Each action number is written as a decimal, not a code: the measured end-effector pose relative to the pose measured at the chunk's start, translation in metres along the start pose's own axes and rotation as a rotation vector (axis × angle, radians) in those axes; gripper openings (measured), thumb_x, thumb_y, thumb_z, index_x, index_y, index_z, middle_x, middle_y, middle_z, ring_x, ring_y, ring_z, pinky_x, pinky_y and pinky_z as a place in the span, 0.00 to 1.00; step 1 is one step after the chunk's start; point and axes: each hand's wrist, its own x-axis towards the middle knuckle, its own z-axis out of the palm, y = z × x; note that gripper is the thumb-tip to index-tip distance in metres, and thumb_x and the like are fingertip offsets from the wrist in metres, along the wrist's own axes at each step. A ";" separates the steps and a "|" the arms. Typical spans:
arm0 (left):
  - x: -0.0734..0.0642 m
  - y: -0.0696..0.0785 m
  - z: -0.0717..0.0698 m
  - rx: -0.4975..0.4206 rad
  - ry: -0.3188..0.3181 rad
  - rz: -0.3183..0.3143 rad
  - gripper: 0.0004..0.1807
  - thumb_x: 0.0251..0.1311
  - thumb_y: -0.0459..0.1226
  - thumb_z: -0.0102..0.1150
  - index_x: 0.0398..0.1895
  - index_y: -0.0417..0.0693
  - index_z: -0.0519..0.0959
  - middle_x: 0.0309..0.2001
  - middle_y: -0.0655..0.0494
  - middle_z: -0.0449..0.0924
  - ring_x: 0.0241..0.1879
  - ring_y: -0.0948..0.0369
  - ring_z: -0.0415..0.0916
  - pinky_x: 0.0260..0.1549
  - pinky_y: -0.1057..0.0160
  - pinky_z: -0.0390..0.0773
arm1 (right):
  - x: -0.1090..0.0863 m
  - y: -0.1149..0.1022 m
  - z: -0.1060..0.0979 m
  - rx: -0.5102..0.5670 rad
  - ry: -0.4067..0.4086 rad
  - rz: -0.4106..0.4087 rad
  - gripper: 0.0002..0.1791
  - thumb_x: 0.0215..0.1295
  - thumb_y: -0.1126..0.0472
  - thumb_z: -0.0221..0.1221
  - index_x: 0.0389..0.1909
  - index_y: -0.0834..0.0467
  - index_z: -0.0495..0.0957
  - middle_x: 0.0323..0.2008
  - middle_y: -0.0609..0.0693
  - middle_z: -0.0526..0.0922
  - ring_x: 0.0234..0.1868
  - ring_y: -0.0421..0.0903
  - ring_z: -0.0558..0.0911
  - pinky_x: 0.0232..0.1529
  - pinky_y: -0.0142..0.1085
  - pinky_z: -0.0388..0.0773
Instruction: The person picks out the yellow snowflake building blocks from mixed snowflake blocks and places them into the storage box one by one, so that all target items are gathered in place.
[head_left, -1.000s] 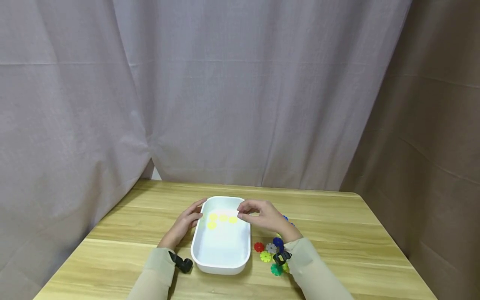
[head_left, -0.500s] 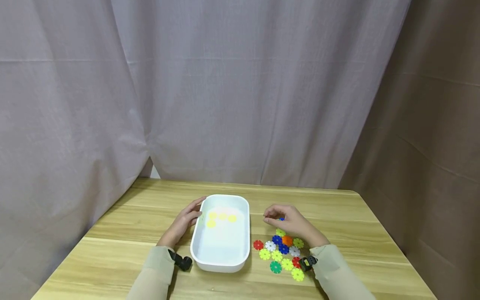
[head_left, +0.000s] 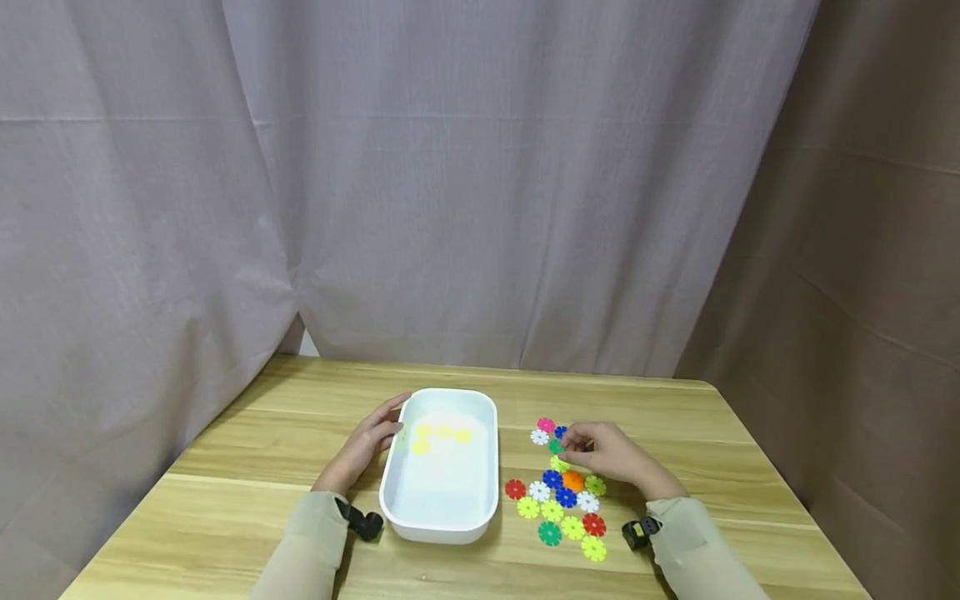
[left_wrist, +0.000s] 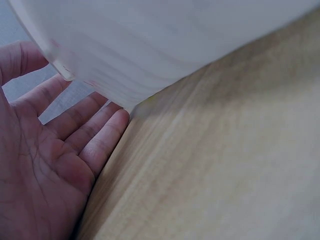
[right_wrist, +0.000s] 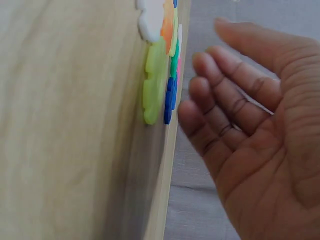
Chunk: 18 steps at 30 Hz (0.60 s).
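My left hand [head_left: 363, 450] rests against the left side of a white plastic bin [head_left: 441, 532]. In the left wrist view its fingers lie fairly straight along the bin's outer wall [left_wrist: 145, 55], the thumb close to the rim. Several yellow notched discs [head_left: 422, 447] lie inside the bin, towards its far end. Above the upper part of a spread of coloured discs hovers my right hand [head_left: 611, 454], holding nothing. The right wrist view shows its fingers loosely bent and apart from a yellow-green disc [right_wrist: 154, 82] and a blue disc [right_wrist: 168, 100].
Right of the bin lie several flat notched discs, among them a red disc [head_left: 515, 489], a green disc [head_left: 550, 533], an orange disc [head_left: 573, 481] and a pink disc [head_left: 546, 425]. All stand on a wooden table [head_left: 247, 433], with a grey curtain [head_left: 480, 208] behind.
My right hand has moved right, from over the bin's right rim to above the loose discs, uncovering many of them. My left hand and the bin have stayed nearly still.
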 end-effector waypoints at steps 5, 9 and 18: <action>-0.001 0.000 0.000 0.018 0.018 0.003 0.30 0.69 0.36 0.51 0.75 0.55 0.65 0.69 0.38 0.67 0.64 0.46 0.71 0.56 0.63 0.77 | 0.000 0.004 0.000 -0.008 -0.051 0.018 0.07 0.64 0.56 0.68 0.38 0.53 0.82 0.30 0.43 0.80 0.31 0.42 0.78 0.33 0.33 0.79; -0.001 0.000 0.000 0.019 0.020 -0.003 0.30 0.69 0.36 0.51 0.75 0.57 0.66 0.69 0.39 0.67 0.64 0.46 0.71 0.57 0.62 0.77 | -0.001 0.004 0.001 -0.036 -0.074 0.016 0.10 0.62 0.56 0.70 0.39 0.55 0.82 0.31 0.42 0.79 0.32 0.40 0.77 0.34 0.33 0.78; -0.001 0.000 0.000 0.016 0.017 -0.005 0.30 0.69 0.36 0.51 0.75 0.57 0.66 0.68 0.39 0.68 0.63 0.45 0.72 0.56 0.61 0.77 | 0.000 0.002 0.003 -0.073 -0.097 0.039 0.09 0.62 0.57 0.70 0.40 0.55 0.82 0.31 0.41 0.78 0.33 0.40 0.75 0.35 0.33 0.77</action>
